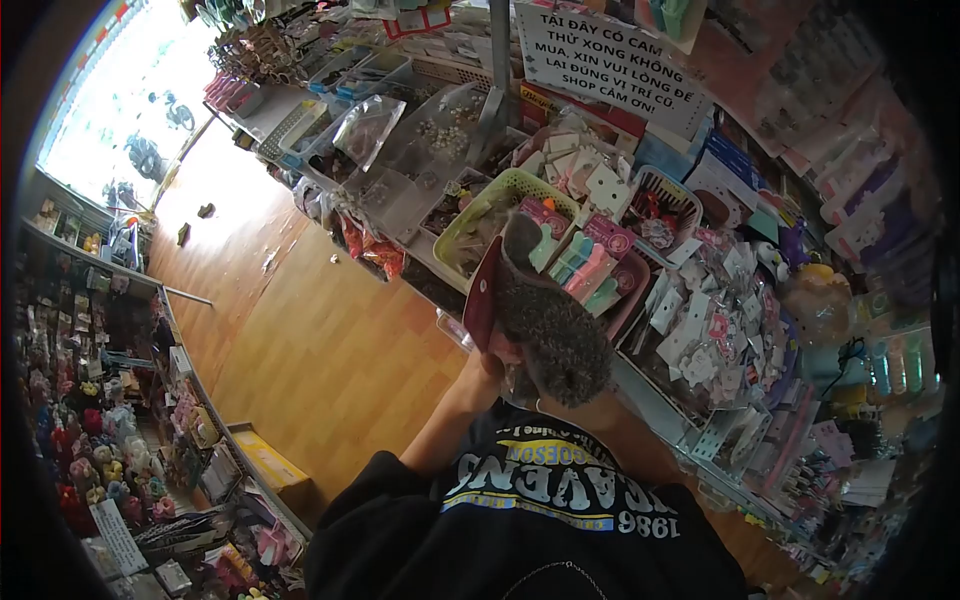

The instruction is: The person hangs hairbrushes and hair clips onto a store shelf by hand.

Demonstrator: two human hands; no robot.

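Single view, head-worn: it looked forward and steeply down over my black shirt (540, 500) at my hands (487, 370), close in. Wide, curved field; it took in the counter (640, 385) at right and the floor (330, 330) toward the bright opening (110, 100), upper left.

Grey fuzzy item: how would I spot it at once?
Find the black shirt with upside-down lettering at the bottom. Just above it, the left hand holds a dark red card; the grey fuzzy item is against its right side. Its dark, furry texture sets it apart from the pale green basket behind.
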